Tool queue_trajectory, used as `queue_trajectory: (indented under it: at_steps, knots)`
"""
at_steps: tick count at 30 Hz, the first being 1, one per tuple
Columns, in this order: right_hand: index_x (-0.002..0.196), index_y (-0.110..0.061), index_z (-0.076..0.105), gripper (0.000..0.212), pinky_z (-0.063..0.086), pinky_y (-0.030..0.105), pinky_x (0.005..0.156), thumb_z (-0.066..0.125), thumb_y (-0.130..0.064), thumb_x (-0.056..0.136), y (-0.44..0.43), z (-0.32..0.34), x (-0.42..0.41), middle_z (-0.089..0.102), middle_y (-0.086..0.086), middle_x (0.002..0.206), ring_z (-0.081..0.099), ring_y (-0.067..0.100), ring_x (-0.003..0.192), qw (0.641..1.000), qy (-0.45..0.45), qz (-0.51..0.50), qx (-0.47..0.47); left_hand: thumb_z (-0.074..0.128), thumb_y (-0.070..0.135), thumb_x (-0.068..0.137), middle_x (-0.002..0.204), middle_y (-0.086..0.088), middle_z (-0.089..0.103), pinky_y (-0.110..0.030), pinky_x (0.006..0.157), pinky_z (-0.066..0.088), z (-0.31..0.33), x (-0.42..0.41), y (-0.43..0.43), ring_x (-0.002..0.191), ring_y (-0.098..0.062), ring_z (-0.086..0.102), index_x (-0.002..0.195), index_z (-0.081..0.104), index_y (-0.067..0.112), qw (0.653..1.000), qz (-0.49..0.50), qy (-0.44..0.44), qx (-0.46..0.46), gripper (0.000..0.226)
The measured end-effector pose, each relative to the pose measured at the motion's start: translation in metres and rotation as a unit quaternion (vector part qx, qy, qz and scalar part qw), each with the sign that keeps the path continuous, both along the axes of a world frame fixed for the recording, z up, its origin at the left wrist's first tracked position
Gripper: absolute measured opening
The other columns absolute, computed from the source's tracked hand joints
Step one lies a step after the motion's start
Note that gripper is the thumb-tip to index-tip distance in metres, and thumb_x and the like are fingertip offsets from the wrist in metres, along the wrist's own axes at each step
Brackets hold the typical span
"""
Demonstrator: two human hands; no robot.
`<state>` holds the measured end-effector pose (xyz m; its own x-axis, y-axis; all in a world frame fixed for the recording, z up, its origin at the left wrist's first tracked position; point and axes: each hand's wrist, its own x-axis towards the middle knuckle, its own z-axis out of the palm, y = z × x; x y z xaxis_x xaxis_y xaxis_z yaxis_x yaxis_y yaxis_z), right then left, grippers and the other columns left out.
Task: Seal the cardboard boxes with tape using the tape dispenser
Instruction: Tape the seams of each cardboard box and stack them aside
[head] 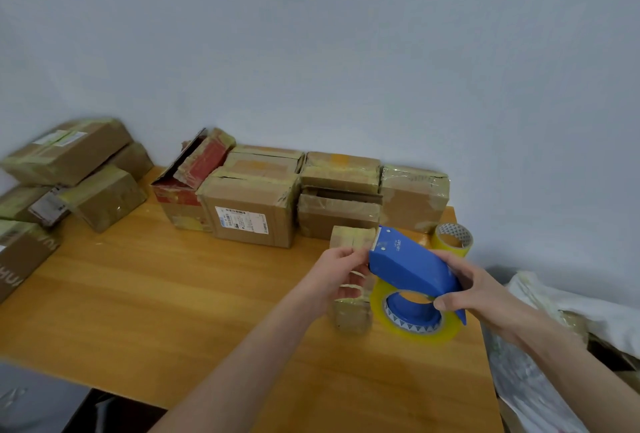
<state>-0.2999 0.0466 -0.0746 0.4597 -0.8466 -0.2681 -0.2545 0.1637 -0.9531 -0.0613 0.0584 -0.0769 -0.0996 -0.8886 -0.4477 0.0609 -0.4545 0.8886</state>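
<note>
left fingers (348,289) curled round box (350,238), right fingers (448,302) gripping dispenser (410,264)

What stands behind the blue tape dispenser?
Behind the tape dispenser stand a spare tape roll and taped boxes. The small box is partly covered by it and the left hand.

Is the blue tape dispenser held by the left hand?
No, the right hand grips the blue tape dispenser, while the left hand holds a small cardboard box.
</note>
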Motion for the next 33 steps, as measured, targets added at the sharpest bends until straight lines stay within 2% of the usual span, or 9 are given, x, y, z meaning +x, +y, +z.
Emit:
queue_trajectory:
  at_steps: [3,9,13,16,19,21,24,28,33]
  knots:
    - [0.121,-0.033,0.061,0.081,0.052,0.033,0.086,0.082,-0.03,0.043,0.0,-0.001,0.002,0.065,-0.008,0.115,0.063,0.015,0.106,1.0,0.005,0.006,0.002,0.055,0.027,0.097,0.076,0.003,0.063,-0.021,0.061,0.046,-0.006,0.004,0.001,0.066,-0.008,0.053,0.106,0.065,0.007,1.0,0.007,0.001,-0.015,0.024]
    - [0.121,-0.032,0.061,0.082,0.052,0.031,0.085,0.082,-0.031,0.042,-0.003,-0.003,0.003,0.066,-0.006,0.114,0.064,0.015,0.105,1.0,0.009,-0.002,0.009,0.05,0.027,0.099,0.083,0.002,0.064,-0.021,0.063,0.046,-0.01,0.015,0.003,0.069,-0.009,0.053,0.1,0.065,0.009,1.0,-0.004,0.005,-0.024,0.024]
    - [0.121,-0.033,0.06,0.083,0.052,0.028,0.081,0.081,-0.032,0.041,-0.005,-0.003,0.003,0.066,-0.01,0.11,0.065,0.012,0.101,1.0,0.016,-0.003,0.005,0.036,0.039,0.103,0.079,0.001,0.068,-0.023,0.062,0.047,-0.01,0.018,0.003,0.067,-0.01,0.055,0.092,0.067,0.01,0.999,0.026,0.047,0.004,0.044]
    - [0.119,-0.034,0.061,0.082,0.053,0.026,0.078,0.081,-0.033,0.04,-0.005,-0.003,0.003,0.067,-0.012,0.108,0.065,0.01,0.098,1.0,0.026,0.002,0.001,0.042,0.049,0.098,0.076,0.003,0.068,-0.023,0.064,0.047,-0.011,0.02,0.001,0.064,-0.008,0.056,0.084,0.068,0.013,1.0,0.029,-0.012,-0.004,0.046]
    - [0.12,-0.037,0.06,0.082,0.055,0.029,0.081,0.082,-0.032,0.041,-0.007,-0.003,0.006,0.066,-0.011,0.11,0.066,0.011,0.1,0.999,0.042,0.012,-0.001,0.061,0.038,0.091,0.076,0.001,0.068,-0.021,0.064,0.05,-0.014,0.02,-0.002,0.064,-0.008,0.057,0.086,0.07,0.012,0.995,0.039,-0.084,-0.028,0.028]
    - [0.122,-0.038,0.059,0.084,0.056,0.034,0.085,0.083,-0.032,0.042,-0.009,-0.004,0.008,0.065,-0.008,0.114,0.065,0.014,0.103,0.998,0.061,0.014,-0.007,0.066,0.027,0.089,0.073,-0.001,0.069,-0.02,0.063,0.052,-0.016,0.021,-0.004,0.062,-0.008,0.058,0.085,0.071,0.012,0.992,0.047,-0.116,-0.031,0.017]
    - [0.124,-0.04,0.056,0.086,0.057,0.036,0.087,0.083,-0.035,0.043,-0.01,-0.003,0.012,0.062,-0.007,0.118,0.064,0.014,0.104,0.995,0.092,0.026,-0.033,0.067,0.019,0.089,0.073,-0.003,0.07,-0.02,0.063,0.053,-0.018,0.023,-0.005,0.062,-0.009,0.06,0.082,0.071,0.013,0.988,0.057,-0.144,-0.025,0.01]
    - [0.127,-0.048,0.047,0.082,0.057,0.027,0.081,0.085,-0.025,0.058,-0.009,0.001,0.019,0.057,-0.013,0.12,0.064,0.004,0.098,0.987,0.126,0.055,-0.086,0.066,0.02,0.09,0.071,-0.002,0.067,-0.016,0.054,0.049,-0.02,0.025,-0.007,0.063,-0.009,0.058,0.084,0.07,0.011,0.987,0.068,-0.148,-0.013,0.011]
    - [0.12,-0.057,0.041,0.071,0.055,0.032,0.085,0.08,-0.041,0.063,-0.013,0.007,0.025,0.052,-0.028,0.114,0.059,0.004,0.102,0.949,0.232,0.106,-0.187,0.061,0.021,0.093,0.073,-0.001,0.065,-0.016,0.054,0.047,-0.025,0.024,-0.006,0.065,-0.008,0.055,0.084,0.068,0.013,0.979,0.071,-0.19,-0.028,0.014]
